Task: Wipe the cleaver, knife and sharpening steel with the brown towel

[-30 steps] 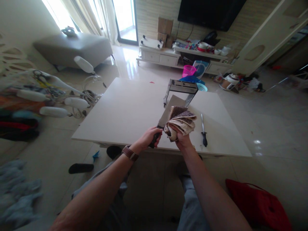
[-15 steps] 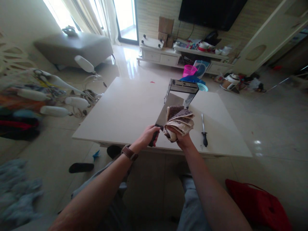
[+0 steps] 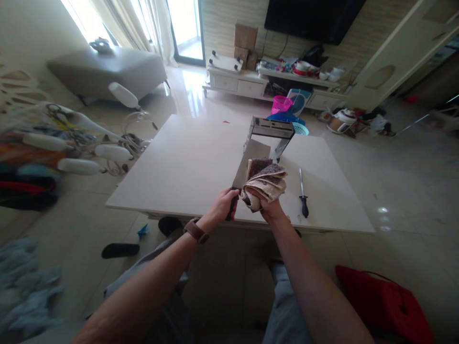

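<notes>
My left hand (image 3: 221,204), with a brown watch strap at the wrist, is wrapped round the black handle of a cleaver (image 3: 254,154). The wide grey blade points away from me over the white table. In my right hand (image 3: 271,209) is a folded cloth (image 3: 267,184), dark brown on one side and beige on the other. It lies beside or against the lower blade and hides part of it; exact contact cannot be made out. A sharpening steel (image 3: 303,196) with a black handle rests on the table to the right.
A metal-framed stand (image 3: 273,126) is on the far part of the white table (image 3: 172,167), just beyond the blade. Behind it are a blue basin (image 3: 285,117) and a pink basket (image 3: 281,104). A red bag (image 3: 383,301) lies on the floor at right.
The cleaver handle has tilted slightly in my left hand, and the blade tip sits a little further left. Both hands keep their hold; the view has shifted slightly.
</notes>
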`<control>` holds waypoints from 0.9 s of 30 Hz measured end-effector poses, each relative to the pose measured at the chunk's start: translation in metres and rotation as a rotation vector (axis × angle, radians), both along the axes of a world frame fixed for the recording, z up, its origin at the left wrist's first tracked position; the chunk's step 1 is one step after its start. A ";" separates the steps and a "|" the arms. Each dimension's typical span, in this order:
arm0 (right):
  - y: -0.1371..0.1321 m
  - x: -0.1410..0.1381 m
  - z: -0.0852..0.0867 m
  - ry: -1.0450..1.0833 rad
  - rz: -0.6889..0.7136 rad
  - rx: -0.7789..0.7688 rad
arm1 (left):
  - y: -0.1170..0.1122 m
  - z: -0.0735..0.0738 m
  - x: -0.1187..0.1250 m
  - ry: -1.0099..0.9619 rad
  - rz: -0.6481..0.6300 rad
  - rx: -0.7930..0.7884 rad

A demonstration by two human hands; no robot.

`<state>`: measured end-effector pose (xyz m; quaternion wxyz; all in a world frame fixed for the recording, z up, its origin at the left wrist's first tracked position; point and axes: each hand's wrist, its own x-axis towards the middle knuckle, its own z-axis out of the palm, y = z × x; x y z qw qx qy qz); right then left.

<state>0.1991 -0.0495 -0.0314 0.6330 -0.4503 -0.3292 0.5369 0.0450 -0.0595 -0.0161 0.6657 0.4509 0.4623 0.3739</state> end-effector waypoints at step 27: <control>0.005 0.018 -0.008 -0.017 -0.093 -0.020 | 0.009 -0.001 -0.023 0.076 -0.191 0.030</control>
